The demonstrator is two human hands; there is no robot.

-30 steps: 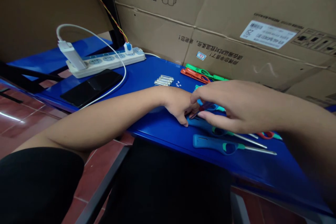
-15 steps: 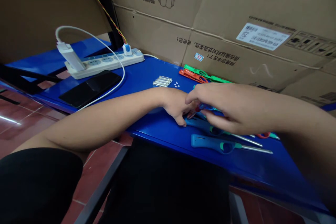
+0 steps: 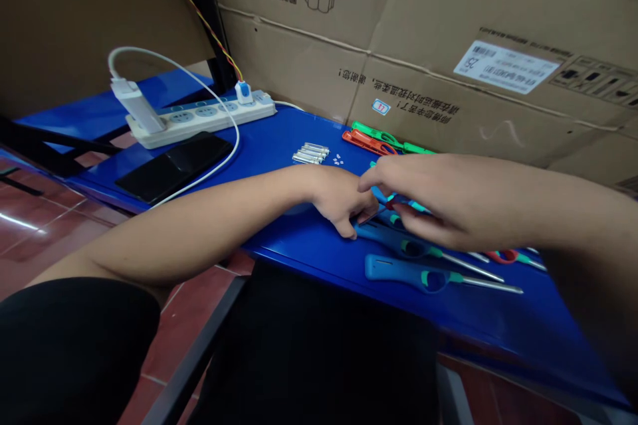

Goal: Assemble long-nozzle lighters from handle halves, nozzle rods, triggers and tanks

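My left hand (image 3: 343, 200) reaches over the blue tabletop with its fingers curled in; whatever they grip is mostly hidden. Its thumb rests at the handle end of a long-nosed blue lighter (image 3: 385, 237). Just right of it, my right hand (image 3: 423, 202) bends down, its thumb and forefinger closed around a small part with red and teal on it, which I cannot make out. Nearest the front edge lies another blue lighter (image 3: 399, 271), its metal nozzle pointing right. A lighter with a red ring (image 3: 506, 257) shows partly beyond my right wrist.
Several silver cylinders (image 3: 312, 153) and small white bits (image 3: 338, 160) lie behind my left hand. Green casings (image 3: 373, 132) and red casings (image 3: 366, 142) sit against a large cardboard box (image 3: 299, 60). At left are a black phone (image 3: 172, 167), a power strip (image 3: 204, 121) and a white cable (image 3: 234, 146).
The view has shifted slightly. My right hand's fingertips have moved a little away from my left hand's, and the red part now shows closer to my right fingers.
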